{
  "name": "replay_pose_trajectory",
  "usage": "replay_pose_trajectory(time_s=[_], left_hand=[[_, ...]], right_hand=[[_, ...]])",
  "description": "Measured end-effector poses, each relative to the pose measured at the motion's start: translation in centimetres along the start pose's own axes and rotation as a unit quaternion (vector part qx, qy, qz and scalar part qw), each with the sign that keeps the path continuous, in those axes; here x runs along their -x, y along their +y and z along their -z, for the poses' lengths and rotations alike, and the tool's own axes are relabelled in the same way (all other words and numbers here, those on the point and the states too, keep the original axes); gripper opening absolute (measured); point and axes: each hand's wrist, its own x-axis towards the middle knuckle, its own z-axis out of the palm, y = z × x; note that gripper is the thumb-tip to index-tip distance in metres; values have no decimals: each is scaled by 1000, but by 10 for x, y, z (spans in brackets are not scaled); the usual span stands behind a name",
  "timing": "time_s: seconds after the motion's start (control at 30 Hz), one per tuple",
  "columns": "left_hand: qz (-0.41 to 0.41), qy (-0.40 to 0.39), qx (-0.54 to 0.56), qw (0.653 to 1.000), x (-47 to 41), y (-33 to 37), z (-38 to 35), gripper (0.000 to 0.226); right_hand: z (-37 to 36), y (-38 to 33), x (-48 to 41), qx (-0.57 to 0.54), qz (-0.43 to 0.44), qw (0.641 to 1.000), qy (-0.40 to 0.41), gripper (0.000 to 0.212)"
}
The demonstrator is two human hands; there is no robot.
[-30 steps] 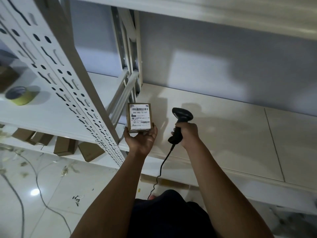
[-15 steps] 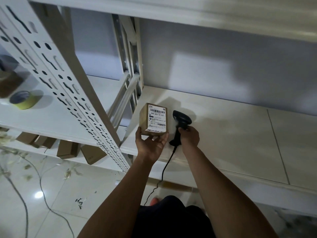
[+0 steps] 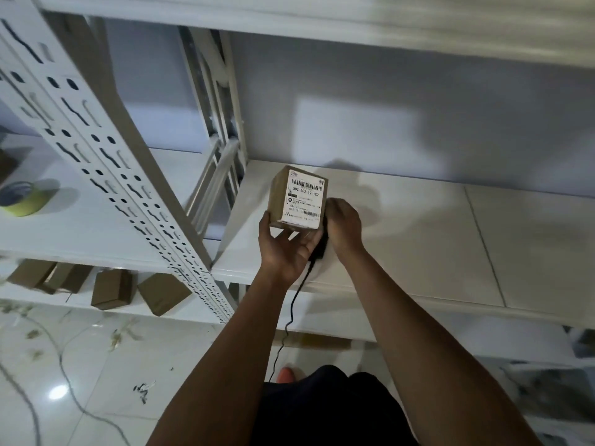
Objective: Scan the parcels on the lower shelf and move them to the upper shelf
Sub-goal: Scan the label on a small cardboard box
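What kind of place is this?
Likely a parcel storeroom: slotted metal shelving, cardboard parcels on a low shelf, and a barcode-labelled box in the left hand beside the corded scanner in the right hand.

A white metal shelf (image 3: 418, 239) on perforated uprights (image 3: 106, 175) backs onto a pale grey wall (image 3: 386, 107); glossy floor tiles (image 3: 96, 407) reflect light.

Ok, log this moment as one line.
left hand: holds labelled parcel over upper shelf | right hand: grips scanner, mostly hidden behind parcel | parcel touching shelf: cannot tell
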Motion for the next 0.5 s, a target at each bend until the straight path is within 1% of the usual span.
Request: replay_pose_trajectory(time_s=[0.07, 0.13, 0.23, 0.3, 0.4, 0.5], left_hand=[[-7, -8, -29, 1000, 6, -12, -10, 73], [-16, -21, -67, 997, 13, -23, -21, 69], [-38, -47, -144, 988, 26, -42, -39, 64], [-63, -56, -214, 973, 37, -55, -51, 58], [-134, -64, -316, 937, 52, -71, -65, 44], [-196, -86, -394, 894, 70, -85, -77, 44]], right_hand=[[10, -15, 14, -141, -8, 990, -32, 36], [25, -28, 28, -254, -21, 965, -71, 42], [51, -37, 41, -273, 17, 958, -80, 43], [70, -40, 48, -270, 39, 960, -58, 47], [106, -43, 64, -273, 46, 961, -23, 41], [145, -46, 84, -260, 56, 964, -5, 37]])
